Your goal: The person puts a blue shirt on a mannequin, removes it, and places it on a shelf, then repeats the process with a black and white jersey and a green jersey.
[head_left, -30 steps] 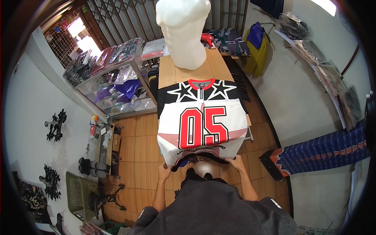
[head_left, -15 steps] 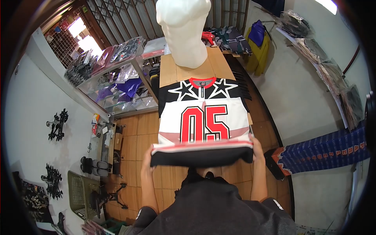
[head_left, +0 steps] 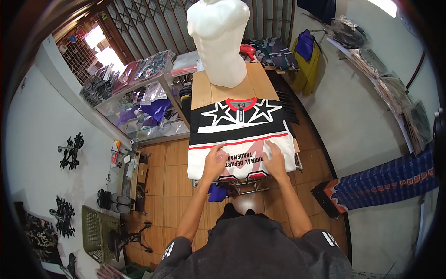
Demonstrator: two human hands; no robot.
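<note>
A black, white and red jersey (head_left: pixel 241 135) lies on the cardboard-topped table (head_left: pixel 209 90), its lower part folded up over its front. The black hem band crosses below the two white stars, and upside-down lettering shows on the folded layer. A tag hangs at the red collar. My left hand (head_left: pixel 216 162) rests on the left of the folded part, fingers spread. On the right, my right hand (head_left: pixel 275 160) lies on the same layer, its fingers apart too. Neither hand grips the cloth.
A white torso mannequin (head_left: pixel 220 42) stands at the table's far end. To the left, a glass case (head_left: pixel 139 104) holds bagged clothes. Blue printed cloth (head_left: pixel 381 183) hangs at the right wall. A green basket (head_left: pixel 100 232) stands lower left.
The jersey's hem, held in both hands near me, has been folded up and away, covering the red number. Both hands have let go and now lie on the fold.
</note>
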